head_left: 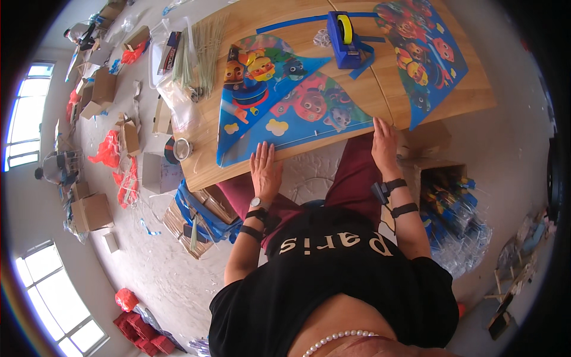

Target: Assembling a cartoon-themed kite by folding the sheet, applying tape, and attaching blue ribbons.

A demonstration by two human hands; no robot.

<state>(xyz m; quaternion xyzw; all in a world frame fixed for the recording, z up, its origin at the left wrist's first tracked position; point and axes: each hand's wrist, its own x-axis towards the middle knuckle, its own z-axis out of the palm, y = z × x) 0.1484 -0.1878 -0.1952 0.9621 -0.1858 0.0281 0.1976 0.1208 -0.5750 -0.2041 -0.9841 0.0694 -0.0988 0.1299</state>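
Observation:
A blue kite sheet printed with cartoon animals lies along the table's near edge, one half folded over in a pointed flap. A thin white rod runs along its near edge. My left hand rests at that edge near the left corner, fingers stretched out and holding nothing. At the right end of the same edge is my right hand, its fingers extended over the table's rim by the sheet's tip; the thumb is partly hidden. A second printed kite sheet lies farther right.
A blue tape dispenser with yellow tape stands beyond the sheets. Thin pale rods lie at the far left by a clear plastic bin. A tape roll sits at the left edge. Below right, a cardboard box holds wrapped bundles.

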